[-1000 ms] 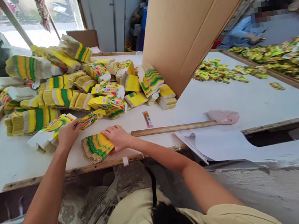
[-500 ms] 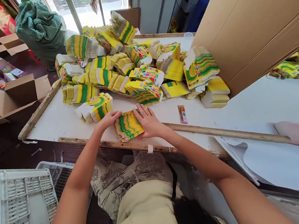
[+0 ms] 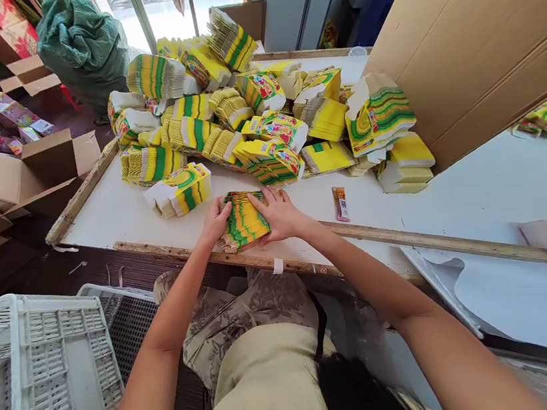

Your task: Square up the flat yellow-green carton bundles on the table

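Bare white table (image 3: pixel 118 212) open to my left, and right past the small sachet (image 3: pixel 340 203). Ahead, heaped carton stacks (image 3: pixel 222 124) block reach; leaning cardboard sheet (image 3: pixel 473 37) walls the far right. Wooden edge strip (image 3: pixel 409 237) runs along the near rim.

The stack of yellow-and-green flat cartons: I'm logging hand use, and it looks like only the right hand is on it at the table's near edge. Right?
Not quite. The head view shows both hands on the stack: the left hand presses one side, the right hand the other. It does sit at the table's near edge.
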Demonstrator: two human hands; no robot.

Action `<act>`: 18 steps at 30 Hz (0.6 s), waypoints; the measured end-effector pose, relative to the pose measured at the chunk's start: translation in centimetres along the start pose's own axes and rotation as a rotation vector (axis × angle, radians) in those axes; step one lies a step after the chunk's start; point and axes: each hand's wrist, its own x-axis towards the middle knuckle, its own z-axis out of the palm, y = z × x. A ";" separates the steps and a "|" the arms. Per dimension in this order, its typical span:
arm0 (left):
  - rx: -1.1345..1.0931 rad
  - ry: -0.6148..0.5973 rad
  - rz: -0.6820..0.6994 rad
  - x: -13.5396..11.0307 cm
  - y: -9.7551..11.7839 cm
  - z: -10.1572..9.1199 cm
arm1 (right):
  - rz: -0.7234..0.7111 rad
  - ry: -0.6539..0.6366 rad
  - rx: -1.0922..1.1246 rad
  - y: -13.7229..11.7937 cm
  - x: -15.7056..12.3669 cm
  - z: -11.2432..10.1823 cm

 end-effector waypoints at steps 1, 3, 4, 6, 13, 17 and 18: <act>0.016 -0.011 -0.012 0.0 0.2 0.2 | 0.014 -0.008 -0.001 -0.1 0.0 0.0; 0.044 0.006 -0.027 0.2 0.5 0.4 | 0.014 -0.006 -0.002 -0.3 -0.1 -0.1; 0.071 0.037 -0.017 0.4 0.7 0.4 | 0.003 0.005 -0.004 -0.4 -0.2 -0.1; 0.146 0.111 0.006 0.8 0.6 0.3 | -0.017 0.037 -0.009 -0.4 -0.2 -0.2; 0.279 0.017 0.052 0.4 0.1 -0.3 | -0.040 0.089 -0.002 -0.4 -0.1 -0.4; 0.779 0.000 0.277 -0.5 3.0 -0.3 | -0.049 0.082 0.015 -0.4 0.1 -0.3; 0.876 -0.020 0.294 -0.7 3.8 -0.2 | -0.056 0.080 0.025 -0.4 0.2 -0.3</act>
